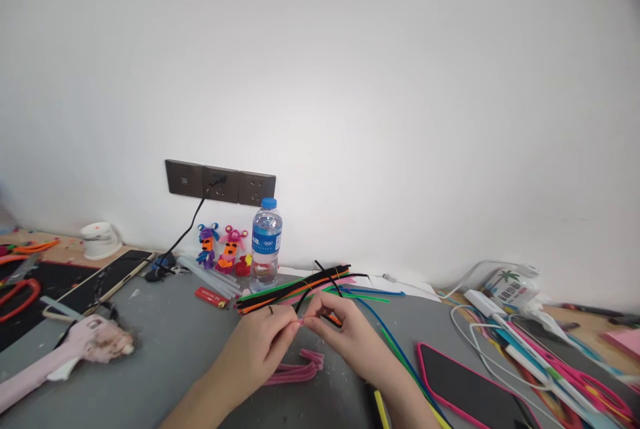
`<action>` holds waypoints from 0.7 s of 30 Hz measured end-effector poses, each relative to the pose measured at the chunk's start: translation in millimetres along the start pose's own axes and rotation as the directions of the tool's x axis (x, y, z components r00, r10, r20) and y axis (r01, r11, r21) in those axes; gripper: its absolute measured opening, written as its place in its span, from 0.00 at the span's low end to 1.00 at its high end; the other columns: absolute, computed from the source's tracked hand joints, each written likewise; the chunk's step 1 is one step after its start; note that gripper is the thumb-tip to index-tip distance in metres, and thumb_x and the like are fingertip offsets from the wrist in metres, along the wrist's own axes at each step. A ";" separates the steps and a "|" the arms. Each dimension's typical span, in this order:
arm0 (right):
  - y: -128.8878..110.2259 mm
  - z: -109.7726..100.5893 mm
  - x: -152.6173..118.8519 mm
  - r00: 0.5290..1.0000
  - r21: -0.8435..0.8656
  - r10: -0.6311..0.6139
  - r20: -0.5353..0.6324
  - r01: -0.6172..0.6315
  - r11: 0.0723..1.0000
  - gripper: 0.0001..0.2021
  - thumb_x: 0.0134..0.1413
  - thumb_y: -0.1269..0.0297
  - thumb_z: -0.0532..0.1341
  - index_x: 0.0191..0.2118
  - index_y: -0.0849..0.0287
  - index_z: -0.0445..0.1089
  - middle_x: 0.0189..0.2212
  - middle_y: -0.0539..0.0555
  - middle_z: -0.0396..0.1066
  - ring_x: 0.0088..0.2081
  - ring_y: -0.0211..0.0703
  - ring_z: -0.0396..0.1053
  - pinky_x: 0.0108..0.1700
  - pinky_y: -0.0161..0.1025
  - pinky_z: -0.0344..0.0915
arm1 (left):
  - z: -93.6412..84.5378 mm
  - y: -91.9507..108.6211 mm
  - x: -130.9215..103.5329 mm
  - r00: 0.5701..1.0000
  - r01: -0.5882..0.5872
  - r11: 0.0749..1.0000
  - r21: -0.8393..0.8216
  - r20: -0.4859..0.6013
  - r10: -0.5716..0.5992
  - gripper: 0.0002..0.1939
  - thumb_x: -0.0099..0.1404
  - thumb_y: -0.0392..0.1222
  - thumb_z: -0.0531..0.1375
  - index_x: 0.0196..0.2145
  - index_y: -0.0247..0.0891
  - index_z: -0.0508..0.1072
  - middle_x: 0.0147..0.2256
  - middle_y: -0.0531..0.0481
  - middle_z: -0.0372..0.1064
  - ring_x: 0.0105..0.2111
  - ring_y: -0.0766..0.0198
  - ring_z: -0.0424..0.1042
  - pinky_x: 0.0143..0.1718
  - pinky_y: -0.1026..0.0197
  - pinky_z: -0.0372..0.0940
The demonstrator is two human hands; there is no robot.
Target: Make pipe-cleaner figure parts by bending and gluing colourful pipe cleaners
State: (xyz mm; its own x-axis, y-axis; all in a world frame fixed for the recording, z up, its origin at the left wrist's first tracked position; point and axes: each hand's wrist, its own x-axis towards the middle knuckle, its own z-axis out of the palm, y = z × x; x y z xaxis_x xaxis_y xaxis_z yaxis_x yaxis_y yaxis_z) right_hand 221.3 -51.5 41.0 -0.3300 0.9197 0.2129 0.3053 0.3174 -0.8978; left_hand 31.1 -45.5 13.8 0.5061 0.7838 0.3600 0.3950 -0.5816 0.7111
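Note:
My left hand [265,339] and my right hand [340,326] meet at the fingertips above the grey mat [165,376]. Both are pinched on a small pink piece [301,322], mostly hidden by the fingers. Under and between the hands, folded pink pipe cleaners [300,371] lie on the mat. Just behind the hands is a bundle of black, orange and green pipe cleaners [320,277], with a few black ends sticking up.
A water bottle [266,246] stands by the wall beside small pipe-cleaner figures [233,249]. A pink glue gun [75,349] lies left, a red lighter [212,296] nearer. At right are a pink-edged phone [470,386], white cables and pink scissors [600,394].

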 end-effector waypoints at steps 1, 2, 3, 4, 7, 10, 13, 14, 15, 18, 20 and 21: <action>-0.8 -0.4 -0.2 1.000 -0.006 -0.001 0.017 0.001 1.000 0.11 0.59 0.59 0.61 0.29 0.58 0.70 0.27 0.50 0.69 0.32 0.41 0.65 0.36 0.34 0.61 | 0.7 0.3 0.0 1.000 0.011 1.000 -0.013 0.002 -0.011 0.15 0.69 0.39 0.49 0.24 0.41 0.62 0.21 0.56 0.56 0.23 0.65 0.58 0.25 0.63 0.47; -1.6 -0.8 -0.5 0.999 -0.008 -0.001 0.032 0.001 1.000 0.11 0.59 0.59 0.61 0.29 0.58 0.70 0.27 0.49 0.69 0.32 0.41 0.64 0.36 0.34 0.61 | 1.3 0.9 0.0 1.000 0.026 0.999 -0.031 0.003 -0.026 0.15 0.69 0.39 0.49 0.23 0.40 0.62 0.20 0.57 0.53 0.22 0.65 0.56 0.25 0.63 0.47; -2.3 -1.0 -0.7 0.999 -0.007 -0.001 0.041 0.001 1.000 0.11 0.59 0.59 0.61 0.29 0.58 0.70 0.27 0.49 0.68 0.32 0.41 0.64 0.35 0.34 0.60 | 1.9 1.5 0.3 0.999 0.042 0.998 -0.051 0.002 -0.042 0.16 0.69 0.40 0.49 0.23 0.40 0.61 0.20 0.58 0.52 0.21 0.66 0.55 0.24 0.63 0.46; -2.7 -0.9 -0.9 0.999 -0.006 0.002 0.042 -0.002 1.000 0.11 0.59 0.59 0.61 0.29 0.58 0.70 0.27 0.49 0.68 0.31 0.41 0.64 0.35 0.34 0.60 | 2.4 2.1 0.7 0.998 0.059 0.995 -0.075 -0.005 -0.059 0.15 0.69 0.40 0.49 0.23 0.40 0.62 0.20 0.58 0.52 0.21 0.66 0.54 0.24 0.63 0.47; -1.3 0.3 -0.6 1.000 -0.001 0.011 0.001 -0.011 1.000 0.10 0.59 0.60 0.60 0.28 0.58 0.69 0.26 0.49 0.67 0.30 0.40 0.63 0.33 0.34 0.59 | 4.2 2.5 3.7 0.988 0.138 0.973 -0.187 -0.045 -0.149 0.14 0.69 0.44 0.50 0.26 0.39 0.65 0.22 0.57 0.57 0.22 0.66 0.57 0.25 0.65 0.49; 1.9 3.2 0.9 0.998 -0.023 -0.006 -0.062 0.004 1.000 0.10 0.59 0.62 0.60 0.28 0.59 0.67 0.24 0.47 0.64 0.28 0.38 0.60 0.31 0.33 0.58 | 6.9 1.5 7.6 0.969 0.203 0.903 -0.379 -0.053 -0.241 0.10 0.66 0.47 0.55 0.30 0.39 0.68 0.26 0.54 0.62 0.26 0.64 0.62 0.27 0.66 0.54; 2.5 6.8 2.7 0.997 -0.045 -0.041 -0.068 0.038 0.998 0.09 0.60 0.64 0.59 0.29 0.59 0.66 0.24 0.46 0.62 0.28 0.37 0.59 0.31 0.32 0.56 | 9.1 0.8 9.9 0.951 0.235 0.804 -0.546 -0.043 -0.307 0.11 0.62 0.49 0.60 0.31 0.39 0.69 0.28 0.53 0.64 0.29 0.64 0.64 0.28 0.66 0.58; 1.9 8.0 3.2 0.997 -0.045 -0.052 -0.060 0.049 0.998 0.08 0.60 0.64 0.58 0.29 0.59 0.66 0.24 0.46 0.62 0.28 0.37 0.59 0.31 0.32 0.56 | 9.2 0.9 10.3 0.944 0.241 0.778 -0.580 -0.045 -0.326 0.12 0.62 0.51 0.60 0.30 0.39 0.68 0.27 0.54 0.63 0.28 0.64 0.63 0.27 0.67 0.58; 1.2 9.1 3.4 0.997 -0.044 -0.061 -0.053 0.058 0.997 0.08 0.60 0.65 0.58 0.29 0.58 0.66 0.24 0.46 0.63 0.28 0.37 0.59 0.31 0.32 0.56 | 9.1 1.1 10.4 0.938 0.246 0.760 -0.602 -0.048 -0.342 0.13 0.61 0.52 0.60 0.29 0.39 0.68 0.26 0.55 0.61 0.26 0.65 0.62 0.26 0.67 0.57; 0.7 10.7 1.9 0.998 -0.051 -0.053 -0.016 0.052 0.997 0.08 0.59 0.67 0.57 0.28 0.58 0.66 0.25 0.47 0.64 0.28 0.37 0.60 0.31 0.32 0.56 | 7.1 2.0 10.5 0.926 0.251 0.734 -0.632 -0.065 -0.373 0.14 0.60 0.53 0.62 0.28 0.38 0.70 0.25 0.55 0.62 0.26 0.66 0.60 0.27 0.67 0.58; 4.0 10.5 -0.7 0.999 -0.096 0.008 0.041 -0.004 0.995 0.07 0.56 0.71 0.57 0.28 0.57 0.67 0.24 0.47 0.66 0.27 0.37 0.61 0.30 0.32 0.56 | 5.7 1.9 10.6 0.920 0.245 0.726 -0.643 -0.080 -0.383 0.13 0.58 0.52 0.63 0.28 0.38 0.72 0.26 0.54 0.65 0.27 0.65 0.62 0.30 0.66 0.60; 6.8 10.3 -2.2 0.996 -0.139 0.059 0.065 -0.050 0.989 0.07 0.53 0.74 0.57 0.28 0.57 0.68 0.22 0.46 0.66 0.26 0.37 0.62 0.29 0.31 0.56 | 5.3 1.5 10.7 0.919 0.241 0.722 -0.649 -0.085 -0.384 0.13 0.58 0.51 0.64 0.27 0.38 0.72 0.27 0.54 0.66 0.28 0.65 0.63 0.31 0.66 0.60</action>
State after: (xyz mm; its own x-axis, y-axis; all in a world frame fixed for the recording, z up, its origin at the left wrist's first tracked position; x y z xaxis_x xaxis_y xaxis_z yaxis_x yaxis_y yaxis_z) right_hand 214.9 -53.8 30.5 -0.3689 0.9198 0.1339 0.4424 0.3004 -0.8450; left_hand 41.2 -39.2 15.5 0.2483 0.9625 0.1096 -0.0907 -0.0895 0.9918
